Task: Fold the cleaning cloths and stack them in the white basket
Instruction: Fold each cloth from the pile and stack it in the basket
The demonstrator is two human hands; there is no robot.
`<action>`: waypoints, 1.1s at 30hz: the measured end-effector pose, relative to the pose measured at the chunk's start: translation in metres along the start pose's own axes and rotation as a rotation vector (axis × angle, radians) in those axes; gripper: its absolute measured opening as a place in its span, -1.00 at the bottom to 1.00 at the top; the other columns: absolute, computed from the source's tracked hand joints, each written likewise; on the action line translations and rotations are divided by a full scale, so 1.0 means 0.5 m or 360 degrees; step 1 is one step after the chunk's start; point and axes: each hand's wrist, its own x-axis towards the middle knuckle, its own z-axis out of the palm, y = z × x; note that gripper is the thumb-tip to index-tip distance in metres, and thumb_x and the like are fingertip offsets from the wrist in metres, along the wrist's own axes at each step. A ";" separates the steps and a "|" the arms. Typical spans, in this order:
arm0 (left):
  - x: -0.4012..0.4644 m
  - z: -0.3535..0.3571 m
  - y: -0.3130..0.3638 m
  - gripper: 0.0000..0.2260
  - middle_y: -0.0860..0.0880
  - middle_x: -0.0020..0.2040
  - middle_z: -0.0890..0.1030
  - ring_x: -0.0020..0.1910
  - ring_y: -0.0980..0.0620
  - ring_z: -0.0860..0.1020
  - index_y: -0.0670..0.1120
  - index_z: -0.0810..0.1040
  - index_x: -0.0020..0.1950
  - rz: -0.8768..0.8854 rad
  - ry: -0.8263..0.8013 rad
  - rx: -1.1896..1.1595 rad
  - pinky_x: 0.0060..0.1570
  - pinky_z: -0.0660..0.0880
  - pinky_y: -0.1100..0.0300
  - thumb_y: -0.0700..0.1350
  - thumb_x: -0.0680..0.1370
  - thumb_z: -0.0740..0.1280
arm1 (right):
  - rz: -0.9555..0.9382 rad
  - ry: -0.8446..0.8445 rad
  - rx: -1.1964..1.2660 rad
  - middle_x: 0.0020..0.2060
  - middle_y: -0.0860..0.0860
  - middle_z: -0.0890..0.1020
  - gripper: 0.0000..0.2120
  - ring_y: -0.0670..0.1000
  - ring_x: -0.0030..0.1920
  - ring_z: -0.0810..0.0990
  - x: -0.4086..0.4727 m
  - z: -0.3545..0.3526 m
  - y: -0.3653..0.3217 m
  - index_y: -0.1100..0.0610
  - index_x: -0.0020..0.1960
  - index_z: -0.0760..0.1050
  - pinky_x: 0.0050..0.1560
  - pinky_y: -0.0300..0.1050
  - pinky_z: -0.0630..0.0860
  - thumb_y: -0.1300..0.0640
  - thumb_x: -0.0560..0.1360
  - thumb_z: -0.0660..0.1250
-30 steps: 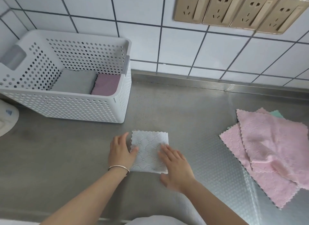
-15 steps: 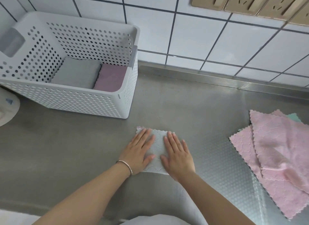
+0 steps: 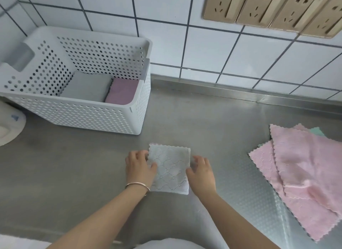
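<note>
From the head cam, the white basket [image 3: 77,117] is sitting back-left on the steel counter [image 3: 185,119] with a folded grey cloth [image 3: 87,88] and a folded purple cloth [image 3: 122,90] lying side by side inside. In front, the left hand [image 3: 139,167] and right hand [image 3: 201,172] are gripping the side edges of the folded pale cloth [image 3: 171,168], fingers curled around it, lying flat on the counter. Off to the right, unfolded pink cloths [image 3: 303,174] are sitting piled up, with nothing blocking the way to the basket.

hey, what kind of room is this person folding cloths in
Most likely a kitchen. The hands work on a stainless steel counter with an embossed patch, backed by a white tiled wall carrying a row of gold power sockets. Whether it is a home or a commercial kitchen cannot be told.
</note>
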 end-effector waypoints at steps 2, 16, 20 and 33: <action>-0.003 -0.012 -0.002 -0.71 -0.15 0.17 0.40 0.19 -0.18 0.36 -0.10 0.53 0.09 -0.0298 -0.0076 0.0016 0.21 0.31 0.12 -0.05 0.41 0.39 | 0.0323 -0.0026 0.0351 0.20 0.00 0.49 -0.57 0.01 0.16 0.50 -0.010 -0.003 0.007 0.10 0.35 0.33 0.02 -0.18 0.40 0.16 0.48 0.22; -0.071 -0.045 0.044 -0.72 -0.12 -0.02 0.57 0.05 -0.10 0.54 -0.16 0.56 0.06 -0.0724 -0.0595 -0.0721 -0.02 0.36 0.17 0.00 0.47 0.33 | 0.0660 -0.0544 0.1046 -0.04 0.07 0.61 -0.79 0.07 -0.08 0.61 -0.062 0.003 0.053 0.19 0.05 0.51 -0.23 -0.13 0.54 0.07 0.50 0.32; -0.098 -0.059 0.063 -0.61 -0.14 0.10 0.55 0.10 -0.11 0.51 -0.25 0.52 0.18 -0.0689 -0.0636 -0.0727 0.05 0.36 0.16 0.04 0.61 0.15 | 0.0419 -0.0504 0.1148 0.03 0.03 0.62 -0.73 0.03 0.03 0.61 -0.088 -0.024 0.047 0.17 0.18 0.47 0.00 -0.08 0.55 0.09 0.52 0.31; -0.114 -0.236 0.127 -0.66 -0.11 -0.40 0.52 -0.40 -0.17 0.44 -0.16 0.43 -0.15 0.0361 0.0615 -0.0592 -0.36 0.22 0.11 0.06 0.55 0.03 | -0.0385 0.0026 0.1017 -0.19 -0.16 0.60 -0.87 -0.36 -0.23 0.55 -0.151 -0.133 -0.159 -0.08 -0.10 0.41 -0.29 -0.50 0.43 0.05 0.59 0.14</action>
